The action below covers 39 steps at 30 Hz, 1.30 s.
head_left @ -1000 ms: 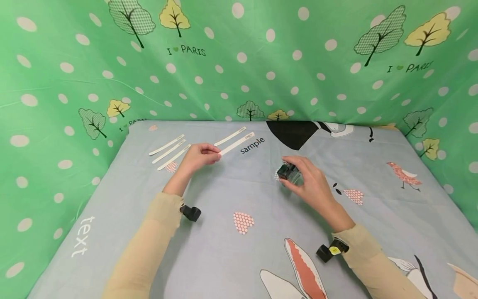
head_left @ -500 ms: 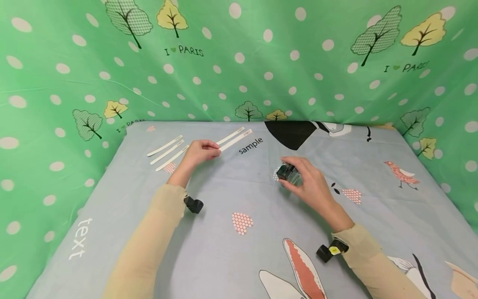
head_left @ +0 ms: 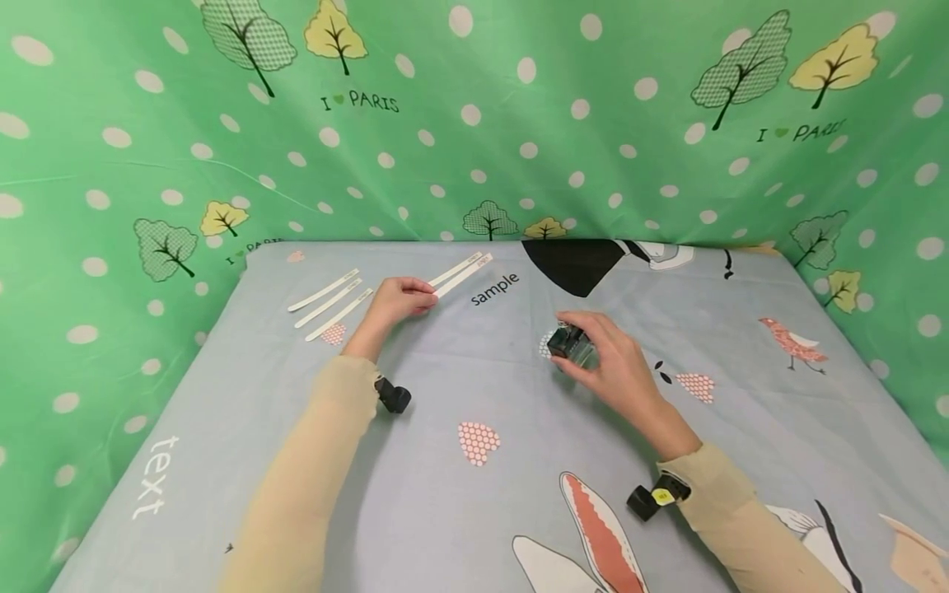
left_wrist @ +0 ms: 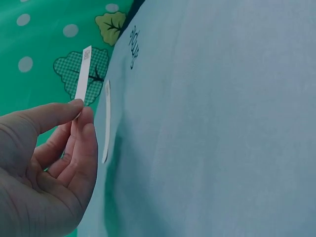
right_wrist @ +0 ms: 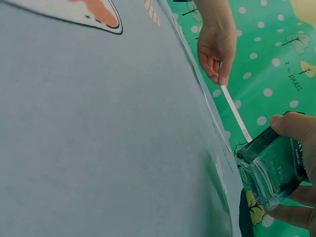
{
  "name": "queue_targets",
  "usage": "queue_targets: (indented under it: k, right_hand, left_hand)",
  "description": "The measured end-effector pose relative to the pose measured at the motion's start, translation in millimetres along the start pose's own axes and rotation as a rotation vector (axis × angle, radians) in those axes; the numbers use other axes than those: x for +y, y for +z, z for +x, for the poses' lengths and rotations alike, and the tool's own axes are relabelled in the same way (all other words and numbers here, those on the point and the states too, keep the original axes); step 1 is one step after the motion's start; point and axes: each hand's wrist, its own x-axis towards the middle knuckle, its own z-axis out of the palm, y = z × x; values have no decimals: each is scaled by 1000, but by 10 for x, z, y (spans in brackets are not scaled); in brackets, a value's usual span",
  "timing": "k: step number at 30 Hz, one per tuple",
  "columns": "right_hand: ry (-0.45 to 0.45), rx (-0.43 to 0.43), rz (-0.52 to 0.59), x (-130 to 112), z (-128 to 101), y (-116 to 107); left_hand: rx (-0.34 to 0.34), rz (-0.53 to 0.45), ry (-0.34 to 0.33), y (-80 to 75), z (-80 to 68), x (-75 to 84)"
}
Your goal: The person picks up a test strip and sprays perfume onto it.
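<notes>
In the head view my left hand [head_left: 399,301] pinches the near end of a white paper test strip [head_left: 467,273] between thumb and fingers. The strip is raised above the cloth, its printed end pointing away to the right. A second test strip [left_wrist: 107,123] lies on the cloth beyond it. My right hand [head_left: 615,362] holds a green glass perfume bottle [right_wrist: 271,170], thumb on one side and fingers on the other. In the head view the hand hides part of the perfume bottle. The held strip and the bottle are apart.
Several more objects are only cloth prints. Three test strips [head_left: 329,302] lie side by side at the back left of the blue-grey tablecloth [head_left: 415,494]. A green dotted curtain [head_left: 415,181] hangs behind and beside the table. A small black camera sits on each wrist.
My left hand has moved slightly away across the table with the strip, which now overlaps the lying strip more in the head view. The right hand and bottle stay nearly still.
</notes>
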Motion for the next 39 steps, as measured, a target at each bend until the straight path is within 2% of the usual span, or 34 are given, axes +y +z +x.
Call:
queue_targets:
  k: [9, 23, 30, 39]
  right_hand:
    - [3, 0, 3, -13, 0, 33]
    - [30, -12, -10, 9, -18, 30]
    - [56, -15, -22, 20, -18, -16]
    - [31, 9, -11, 66, -38, -7]
  left_hand:
    - [16, -37, -62, 42, 111, -72]
    - [43, -45, -115, 84, 184, -106]
    - [66, -32, -116, 134, 219, -131]
    - [112, -45, -111, 159, 218, -145]
